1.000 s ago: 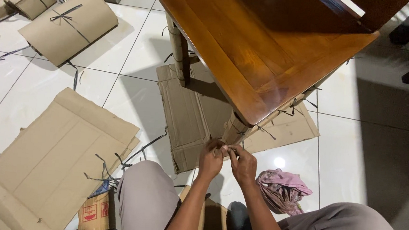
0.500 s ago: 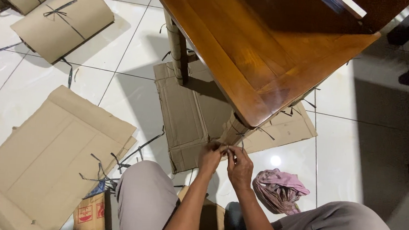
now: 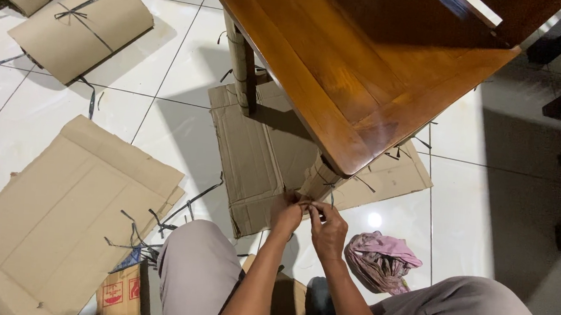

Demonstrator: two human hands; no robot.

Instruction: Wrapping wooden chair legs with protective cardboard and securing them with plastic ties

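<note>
A white tiled floor (image 3: 474,210) fills the frame, and a brown wooden table (image 3: 366,58) takes up the upper middle and right, its near corner jutting down toward the centre and hiding the top of the wrapped leg (image 3: 322,179) beneath it. A second leg (image 3: 241,59), also wrapped in cardboard, stands further up, left of centre. Under the table lies a flat cardboard sheet (image 3: 254,156), reaching out to the right as far as the tile seam. A larger flattened carton (image 3: 66,208) covers the lower left, with loose black straps (image 3: 157,224) scattered along its right edge. In the upper left a curved cardboard piece (image 3: 82,25) is tied with a black strap. The person's grey-trousered knees (image 3: 197,270) frame the bottom of the picture. A pink rag (image 3: 378,260) lies crumpled on the tiles right of centre, just beside the right forearm. Low in the centre, the left hand (image 3: 287,212) and right hand (image 3: 329,230) meet at the foot of the wrapped leg, fingertips pinched narrow together on a thin strap (image 3: 312,207) there; the strap is nearly hidden by the fingers.
</note>
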